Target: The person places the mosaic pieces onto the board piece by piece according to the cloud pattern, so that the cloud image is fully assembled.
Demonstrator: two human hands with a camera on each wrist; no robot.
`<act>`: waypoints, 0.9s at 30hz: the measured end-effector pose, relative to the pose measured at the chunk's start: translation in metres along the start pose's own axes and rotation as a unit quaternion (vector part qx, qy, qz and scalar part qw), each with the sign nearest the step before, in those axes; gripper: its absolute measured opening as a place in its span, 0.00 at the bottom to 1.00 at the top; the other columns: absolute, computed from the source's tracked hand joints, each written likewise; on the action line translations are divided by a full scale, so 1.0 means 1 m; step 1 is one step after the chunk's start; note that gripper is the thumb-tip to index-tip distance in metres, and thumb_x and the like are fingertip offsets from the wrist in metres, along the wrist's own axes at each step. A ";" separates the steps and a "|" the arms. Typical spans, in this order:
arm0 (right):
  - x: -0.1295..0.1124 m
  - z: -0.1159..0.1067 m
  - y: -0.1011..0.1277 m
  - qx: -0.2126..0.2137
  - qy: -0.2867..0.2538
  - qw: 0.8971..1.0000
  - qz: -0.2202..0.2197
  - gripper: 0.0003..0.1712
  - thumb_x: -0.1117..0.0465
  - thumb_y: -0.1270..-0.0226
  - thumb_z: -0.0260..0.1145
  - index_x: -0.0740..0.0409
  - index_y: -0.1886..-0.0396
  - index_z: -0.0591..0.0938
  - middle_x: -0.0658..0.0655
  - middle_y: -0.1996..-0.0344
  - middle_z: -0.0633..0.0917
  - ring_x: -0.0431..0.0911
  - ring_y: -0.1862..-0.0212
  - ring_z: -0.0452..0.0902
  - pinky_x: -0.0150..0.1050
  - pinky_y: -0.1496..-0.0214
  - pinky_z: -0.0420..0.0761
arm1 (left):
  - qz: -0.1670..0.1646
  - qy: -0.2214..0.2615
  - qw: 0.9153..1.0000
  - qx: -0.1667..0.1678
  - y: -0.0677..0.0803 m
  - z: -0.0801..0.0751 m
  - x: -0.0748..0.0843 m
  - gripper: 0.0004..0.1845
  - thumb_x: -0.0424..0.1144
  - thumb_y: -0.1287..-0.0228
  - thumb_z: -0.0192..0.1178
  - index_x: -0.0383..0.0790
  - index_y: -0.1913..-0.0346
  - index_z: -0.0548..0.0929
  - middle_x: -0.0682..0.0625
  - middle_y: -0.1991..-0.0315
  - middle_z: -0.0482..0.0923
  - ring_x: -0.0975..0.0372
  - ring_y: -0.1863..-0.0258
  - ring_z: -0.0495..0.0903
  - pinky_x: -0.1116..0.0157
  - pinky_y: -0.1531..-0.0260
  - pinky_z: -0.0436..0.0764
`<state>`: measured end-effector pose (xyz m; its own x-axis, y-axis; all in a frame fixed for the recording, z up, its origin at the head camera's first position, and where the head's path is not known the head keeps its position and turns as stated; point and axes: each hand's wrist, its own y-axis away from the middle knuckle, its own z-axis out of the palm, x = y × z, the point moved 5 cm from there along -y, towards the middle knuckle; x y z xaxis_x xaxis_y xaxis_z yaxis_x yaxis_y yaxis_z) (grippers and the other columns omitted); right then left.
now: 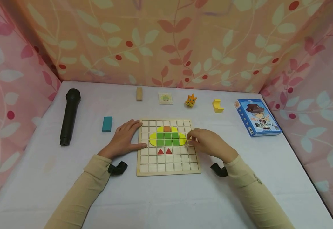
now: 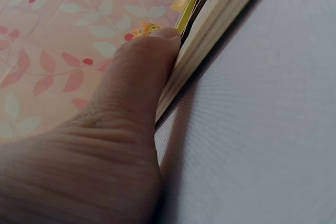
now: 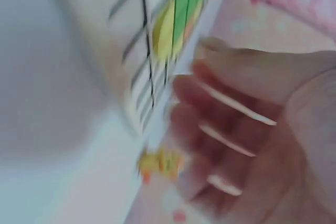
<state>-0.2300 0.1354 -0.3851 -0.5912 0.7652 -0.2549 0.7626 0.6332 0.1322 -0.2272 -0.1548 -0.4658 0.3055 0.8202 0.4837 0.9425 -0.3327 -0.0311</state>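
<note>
A square wooden grid board [image 1: 152, 168] lies on the table, with green square tiles [image 1: 167, 139], yellow curved tiles [image 1: 153, 139], an orange tile [image 1: 167, 128] and two red triangle tiles [image 1: 168, 151] in its cells. My left hand [image 1: 123, 140] rests along the board's left edge, fingers spread, its thumb [image 2: 142, 66] lying on the rim. Over the board's right side hovers my right hand [image 1: 207, 141], close to the yellow tiles there. The right wrist view shows its fingers [image 3: 189, 90] loosely bent, with no piece visible between them; that view is blurred.
Along the back stand a wooden block [image 1: 139, 94], a small pattern card [image 1: 165, 98], an orange figurine [image 1: 190, 100] and a yellow block [image 1: 218, 106]. A blue game box [image 1: 258, 117] lies at right. At left are a black microphone [image 1: 70, 117] and a teal block [image 1: 107, 124].
</note>
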 end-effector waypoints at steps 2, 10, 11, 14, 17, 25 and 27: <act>0.017 -0.003 0.012 -0.023 0.000 0.999 0.037 0.09 0.59 0.35 0.66 0.54 0.56 0.82 0.47 0.67 0.80 0.41 0.67 0.73 0.36 0.64 0.75 | 0.002 -0.002 1.000 0.001 0.000 0.000 0.000 0.52 0.67 0.49 0.63 0.43 0.27 0.58 0.45 0.26 0.53 0.49 0.25 0.45 0.42 0.34 0.50; 0.063 0.002 0.062 -0.160 -0.070 0.970 0.167 0.13 0.63 0.40 0.70 0.59 0.58 0.78 0.52 0.69 0.77 0.44 0.69 0.72 0.37 0.65 0.75 | 0.006 -0.002 1.000 0.002 -0.001 -0.002 0.001 0.51 0.66 0.48 0.64 0.42 0.27 0.58 0.44 0.27 0.53 0.48 0.25 0.45 0.42 0.34 0.50; 0.065 0.003 0.066 -0.167 -0.074 0.968 0.170 0.13 0.63 0.41 0.70 0.60 0.59 0.77 0.52 0.71 0.76 0.44 0.69 0.72 0.37 0.65 0.75 | 0.005 -0.001 1.000 0.001 -0.001 -0.002 0.002 0.51 0.66 0.48 0.64 0.42 0.27 0.58 0.44 0.27 0.53 0.49 0.25 0.45 0.42 0.33 0.50; 0.070 0.006 0.076 -0.173 -0.076 0.967 0.172 0.15 0.64 0.44 0.72 0.59 0.61 0.76 0.51 0.73 0.75 0.44 0.68 0.70 0.37 0.66 0.73 | 0.005 0.003 1.000 0.000 -0.001 -0.002 0.002 0.51 0.66 0.48 0.64 0.42 0.27 0.58 0.44 0.26 0.53 0.49 0.25 0.45 0.42 0.33 0.50; 0.074 0.008 0.082 -0.166 -0.081 0.969 0.164 0.14 0.65 0.44 0.72 0.59 0.63 0.75 0.51 0.74 0.75 0.45 0.67 0.70 0.38 0.66 0.73 | 0.004 0.004 1.000 0.000 -0.001 -0.002 0.002 0.51 0.66 0.48 0.64 0.42 0.27 0.58 0.45 0.26 0.53 0.49 0.25 0.45 0.43 0.33 0.49; 0.084 0.014 0.087 -0.148 -0.094 0.970 0.167 0.11 0.66 0.42 0.70 0.58 0.65 0.74 0.51 0.75 0.74 0.45 0.68 0.69 0.37 0.67 0.71 | 0.004 0.002 1.000 0.002 0.000 -0.001 0.001 0.51 0.66 0.48 0.64 0.42 0.27 0.58 0.44 0.26 0.53 0.48 0.25 0.45 0.42 0.34 0.50; 0.086 0.014 0.089 -0.148 -0.098 0.968 0.178 0.11 0.64 0.41 0.70 0.57 0.65 0.74 0.51 0.75 0.74 0.45 0.69 0.69 0.37 0.68 0.70 | 0.003 0.002 1.000 0.000 0.000 -0.001 0.001 0.51 0.66 0.48 0.64 0.43 0.27 0.58 0.45 0.26 0.53 0.49 0.25 0.45 0.42 0.34 0.50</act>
<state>-0.2093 0.2562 -0.4088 -0.2226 0.9224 -0.3155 0.7829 0.3620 0.5059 -0.2272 -0.1547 -0.4648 0.3104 0.8167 0.4865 0.9408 -0.3373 -0.0340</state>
